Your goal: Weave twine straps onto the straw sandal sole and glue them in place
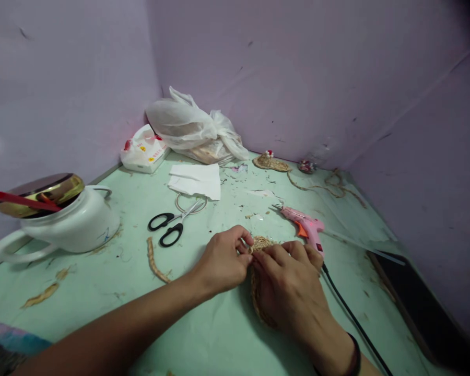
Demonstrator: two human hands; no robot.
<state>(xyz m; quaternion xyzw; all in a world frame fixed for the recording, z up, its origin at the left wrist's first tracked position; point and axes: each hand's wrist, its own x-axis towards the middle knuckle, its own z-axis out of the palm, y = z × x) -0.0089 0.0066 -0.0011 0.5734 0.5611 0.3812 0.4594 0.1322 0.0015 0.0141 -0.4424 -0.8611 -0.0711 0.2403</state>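
Observation:
My left hand point(224, 259) and my right hand point(290, 284) meet over a round coil of braided jute point(259, 243) lying on the pale green table point(102, 282). The left fingers pinch the coil's upper edge. The right hand lies on top of the coil with fingers curled and pressed on it, hiding most of it. A brown edge of the coil shows below the right palm. A pink glue gun point(305, 227) lies just right of the hands, its black cord point(352, 318) running toward me.
Black-handled scissors point(171, 225) and a loose braid piece point(155, 259) lie to the left. A white pot with a gold lid point(58, 216) stands far left. Folded white paper point(196, 180), plastic bags point(191, 128), a tissue pack point(144, 151) and jute twine point(329, 185) lie at the back. A dark panel point(411, 297) lies at the right edge.

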